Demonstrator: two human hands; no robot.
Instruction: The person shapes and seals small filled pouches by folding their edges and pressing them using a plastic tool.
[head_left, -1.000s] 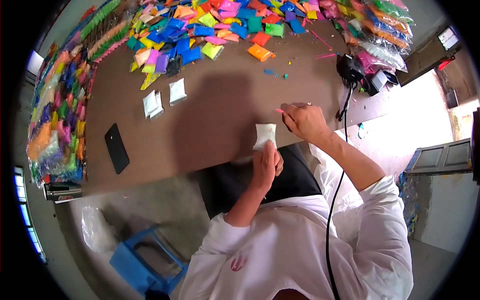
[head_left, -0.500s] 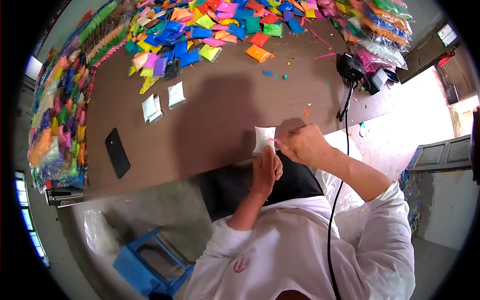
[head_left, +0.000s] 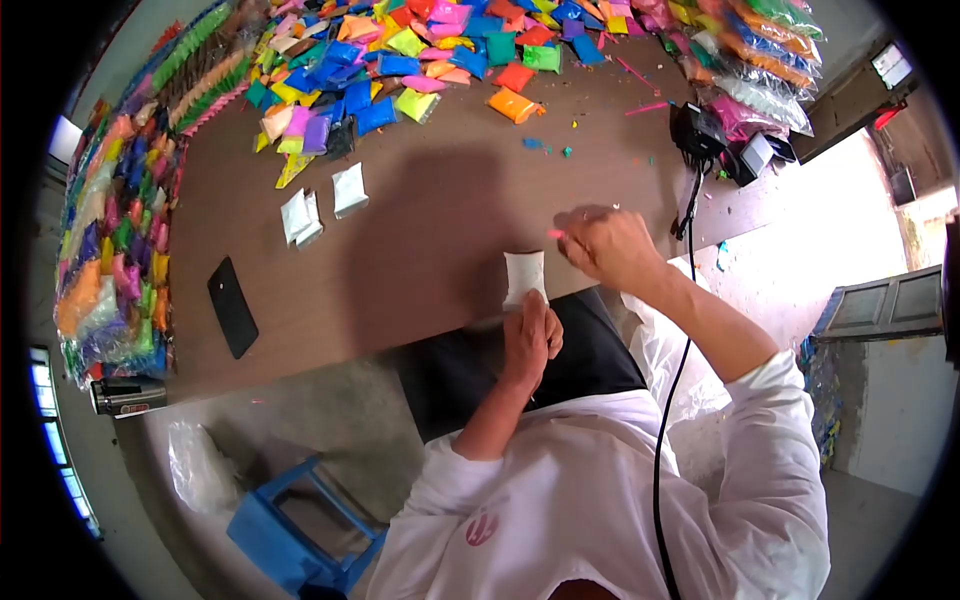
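At the table's front edge, my left hand [head_left: 531, 342] pinches the lower end of a small white packet [head_left: 524, 274]. The packet's upper part extends beyond my fingertips. My right hand [head_left: 617, 247] is closed above and to the right of the packet, apart from it. A short pink tip [head_left: 556, 234] of a thin stick pokes out from its fingers; the rest of the stick is hidden in the hand. Other white packets lie farther left, one alone [head_left: 350, 190] and an overlapping pair [head_left: 299, 219].
A heap of colourful packets [head_left: 400, 68] covers the table's far side. Bagged packets are stacked at left [head_left: 110, 240] and right [head_left: 765, 70]. A black phone [head_left: 233, 308] lies at left. A black device with a cable [head_left: 700, 132] stands at right. A blue stool [head_left: 300, 530] is below.
My right hand has drawn up and right, taking the pink stick away from the white packet. My left hand keeps its pinch on the packet, almost in place.
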